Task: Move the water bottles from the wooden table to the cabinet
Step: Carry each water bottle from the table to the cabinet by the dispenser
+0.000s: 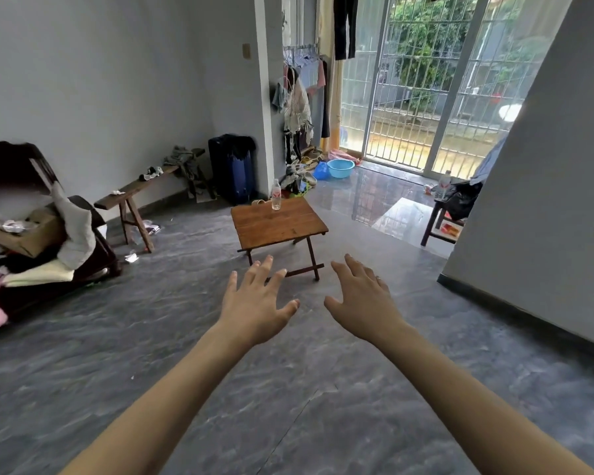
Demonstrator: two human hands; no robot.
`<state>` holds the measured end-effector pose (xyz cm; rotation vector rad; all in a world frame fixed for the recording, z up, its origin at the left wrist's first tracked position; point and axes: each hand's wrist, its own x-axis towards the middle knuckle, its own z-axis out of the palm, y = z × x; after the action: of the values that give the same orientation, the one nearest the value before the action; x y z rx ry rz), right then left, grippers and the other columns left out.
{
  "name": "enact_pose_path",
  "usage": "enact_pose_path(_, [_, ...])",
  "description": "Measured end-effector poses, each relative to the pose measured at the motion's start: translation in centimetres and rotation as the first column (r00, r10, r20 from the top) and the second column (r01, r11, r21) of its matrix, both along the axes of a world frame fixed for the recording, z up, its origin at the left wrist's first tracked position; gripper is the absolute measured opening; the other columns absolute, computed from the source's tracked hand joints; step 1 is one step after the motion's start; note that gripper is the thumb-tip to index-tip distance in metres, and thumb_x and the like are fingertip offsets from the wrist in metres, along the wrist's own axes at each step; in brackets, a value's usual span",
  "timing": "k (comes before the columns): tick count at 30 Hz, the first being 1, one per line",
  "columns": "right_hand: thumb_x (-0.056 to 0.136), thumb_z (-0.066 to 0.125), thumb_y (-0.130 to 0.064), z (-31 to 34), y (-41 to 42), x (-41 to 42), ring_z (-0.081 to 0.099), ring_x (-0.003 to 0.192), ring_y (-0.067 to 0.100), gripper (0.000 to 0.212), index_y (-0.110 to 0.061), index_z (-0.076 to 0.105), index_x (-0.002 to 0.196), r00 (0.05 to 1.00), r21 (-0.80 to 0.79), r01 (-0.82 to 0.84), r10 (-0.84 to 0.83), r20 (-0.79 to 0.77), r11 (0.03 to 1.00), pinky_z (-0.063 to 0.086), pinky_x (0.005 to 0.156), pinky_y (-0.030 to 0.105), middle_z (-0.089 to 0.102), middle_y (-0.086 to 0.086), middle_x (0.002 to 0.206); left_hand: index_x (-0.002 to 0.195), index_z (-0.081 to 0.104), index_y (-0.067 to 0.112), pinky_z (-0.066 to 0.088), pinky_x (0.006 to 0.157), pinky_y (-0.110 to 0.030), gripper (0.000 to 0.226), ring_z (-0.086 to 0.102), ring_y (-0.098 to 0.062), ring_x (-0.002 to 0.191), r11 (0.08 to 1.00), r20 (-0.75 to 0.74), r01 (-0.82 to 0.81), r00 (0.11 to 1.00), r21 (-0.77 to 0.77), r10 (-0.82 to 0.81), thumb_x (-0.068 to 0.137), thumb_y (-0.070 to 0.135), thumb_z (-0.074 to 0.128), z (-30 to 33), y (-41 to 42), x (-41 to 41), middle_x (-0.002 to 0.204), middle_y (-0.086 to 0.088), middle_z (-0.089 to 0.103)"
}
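Note:
A clear water bottle [276, 195] with a red label stands upright near the far edge of a small wooden folding table [277, 224] in the middle of the room. Both my arms stretch forward over the grey floor, short of the table. My left hand [256, 302] and my right hand [363, 301] are held palm down with fingers spread, and neither holds anything. Another red-labelled bottle [443, 185] stands on a dark low stand [439, 223] at the right, next to a black bag. No cabinet shows plainly.
A long wooden bench [134, 197] with clothes and a blue suitcase [233, 169] line the left wall. A cluttered dark chair [42, 241] sits at far left. A blue basin [340, 168] lies by the barred sliding door. A grey wall [542, 200] juts out at right.

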<state>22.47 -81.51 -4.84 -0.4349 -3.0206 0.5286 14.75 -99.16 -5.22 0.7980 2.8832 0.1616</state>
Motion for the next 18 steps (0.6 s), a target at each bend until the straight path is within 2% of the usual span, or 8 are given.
enact_pose_path(6, [0.091, 0.053, -0.042, 0.0, 7.7, -5.2, 0.018, 0.149, 0.028, 0.070, -0.023, 0.024, 0.153, 1.000, 0.004, 0.017, -0.017, 0.013, 1.000, 0.021, 0.119, 0.048, 0.014, 0.006, 0.165, 0.162, 0.012, 0.031, -0.005, 0.126, -0.052, 0.073, -0.005, -0.022, 0.159, 1.000, -0.025, 0.010, 1.000, 0.001, -0.010, 0.101, 0.064, 0.034, 0.3, 7.1, -5.9, 0.172, 0.001, -0.007])
enact_pose_path(18, [0.091, 0.053, -0.043, -1.5, 16.8, -16.5, 0.018, 0.150, 0.027, 0.071, -0.024, 0.025, 0.153, 0.999, -0.024, -0.024, 0.025, 0.037, 0.999, 0.021, 0.120, 0.050, 0.015, 0.006, 0.165, 0.162, 0.014, 0.031, -0.006, 0.126, -0.052, 0.071, -0.006, -0.020, 0.159, 1.000, -0.001, -0.001, 1.000, -0.003, 0.001, 0.101, 0.063, 0.034, -0.6, 16.0, -17.6, 0.172, 0.001, -0.008])
